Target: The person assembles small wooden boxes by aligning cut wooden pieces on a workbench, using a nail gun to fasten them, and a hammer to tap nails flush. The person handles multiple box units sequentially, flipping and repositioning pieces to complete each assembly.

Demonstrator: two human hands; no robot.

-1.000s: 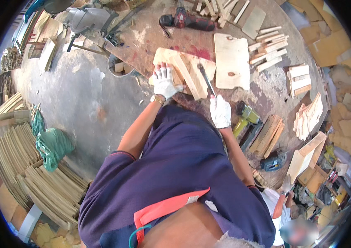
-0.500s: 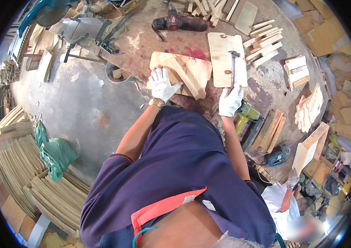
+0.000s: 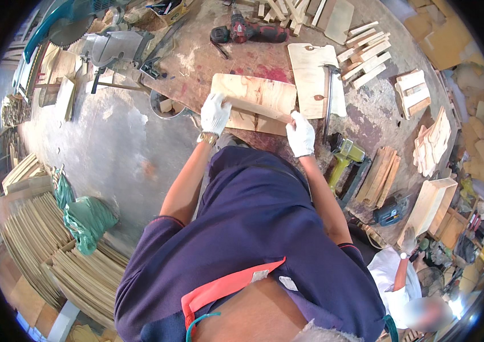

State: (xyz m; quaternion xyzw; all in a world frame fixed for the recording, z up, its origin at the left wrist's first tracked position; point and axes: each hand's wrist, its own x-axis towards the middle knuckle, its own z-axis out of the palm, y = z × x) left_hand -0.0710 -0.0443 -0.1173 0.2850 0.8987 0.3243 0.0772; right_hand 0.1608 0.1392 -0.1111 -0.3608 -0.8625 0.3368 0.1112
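Observation:
A wooden strip lies across a pale wooden board in front of me, one end at each of my gloved hands. My left hand grips the strip's left end, fingers curled round it. At the other end, my right hand pinches the strip between thumb and fingers. Just right of that board is a second board with dark knots. A hammer rests along its right side, its head pointing away from me. Near my right wrist lies a yellow-green nail gun.
A red-black cordless drill sits at the back. Wood pieces are stacked at right, beside a jigsaw-like blue tool. A mitre saw stands far left. At lower right, a co-worker's hand touches a wooden box.
My right hand has left the hammer and moved left to the strip's end. The strip has swung from a steep slant to nearly crosswise, and my left hand has closed on it.

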